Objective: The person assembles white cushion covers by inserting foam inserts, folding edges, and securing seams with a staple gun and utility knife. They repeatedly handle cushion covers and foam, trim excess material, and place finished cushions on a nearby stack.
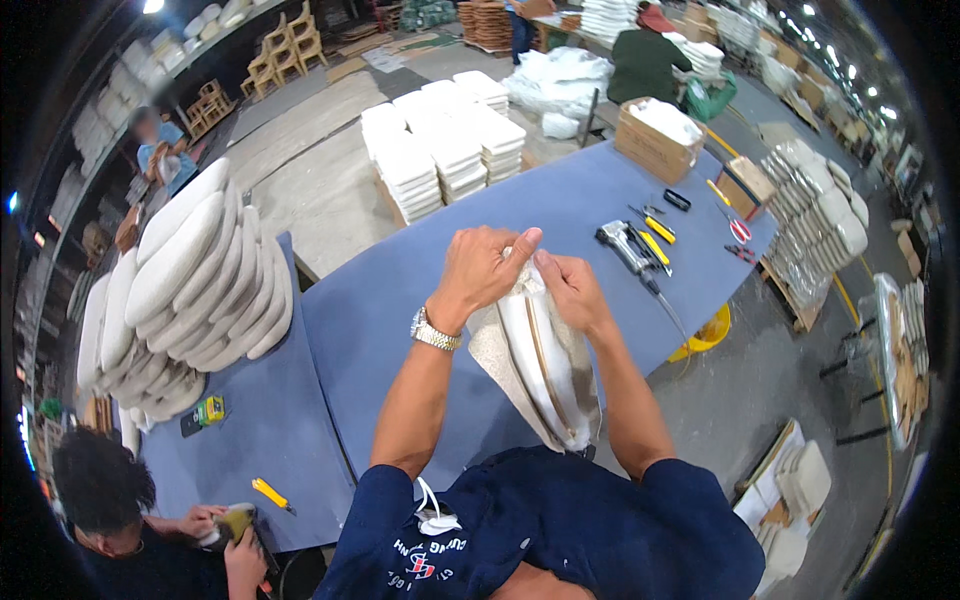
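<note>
Left hand [480,268], right hand [573,292]: fingers pinching top of cream cover [494,345], white padding [520,330] inside, over near edge of desk [400,285]. Far edge: carton [645,147], white material [668,117] inside. Yellow bucket [708,344] below right edge.

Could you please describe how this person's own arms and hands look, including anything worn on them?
The left hand and right hand are both bare, without gloves. Short, dark navy sleeves leave the forearms uncovered. A metal watch with a shiny link band circles the left wrist; the right one has nothing visible on it.
</note>
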Available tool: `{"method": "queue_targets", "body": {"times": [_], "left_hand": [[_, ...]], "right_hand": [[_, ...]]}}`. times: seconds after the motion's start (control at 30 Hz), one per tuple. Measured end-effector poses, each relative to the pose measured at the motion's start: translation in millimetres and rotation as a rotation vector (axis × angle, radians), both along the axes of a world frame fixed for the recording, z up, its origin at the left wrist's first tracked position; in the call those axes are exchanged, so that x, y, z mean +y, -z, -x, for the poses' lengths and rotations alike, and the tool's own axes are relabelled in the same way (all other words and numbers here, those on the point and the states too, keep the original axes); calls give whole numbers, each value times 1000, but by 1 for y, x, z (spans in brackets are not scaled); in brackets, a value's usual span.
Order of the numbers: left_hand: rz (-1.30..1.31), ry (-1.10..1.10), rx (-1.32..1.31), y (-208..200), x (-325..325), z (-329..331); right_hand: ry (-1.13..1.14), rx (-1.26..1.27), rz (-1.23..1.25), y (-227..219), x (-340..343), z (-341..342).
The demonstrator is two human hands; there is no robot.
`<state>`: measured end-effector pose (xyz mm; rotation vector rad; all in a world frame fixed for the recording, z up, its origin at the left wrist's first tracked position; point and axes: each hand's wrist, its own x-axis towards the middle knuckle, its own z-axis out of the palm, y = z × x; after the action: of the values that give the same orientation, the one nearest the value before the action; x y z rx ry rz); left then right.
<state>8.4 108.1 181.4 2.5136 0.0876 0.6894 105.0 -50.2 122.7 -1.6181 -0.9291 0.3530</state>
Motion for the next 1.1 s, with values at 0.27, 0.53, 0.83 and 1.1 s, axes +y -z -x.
{"method": "queue_targets", "body": {"times": [0.27, 0.53, 0.83, 1.1], "left_hand": [[287, 91, -260, 24, -33, -43], [156, 114, -277, 30, -75, -97], [350, 217, -322, 44, -96, -145], [641, 315, -151, 55, -65, -141]], "right_hand": [[184, -15, -75, -10, -36, -9], [144, 18, 23, 2, -95, -36], [444, -373, 148, -17, -105, -13], [423, -564, 217, -7, -71, -4]]}}
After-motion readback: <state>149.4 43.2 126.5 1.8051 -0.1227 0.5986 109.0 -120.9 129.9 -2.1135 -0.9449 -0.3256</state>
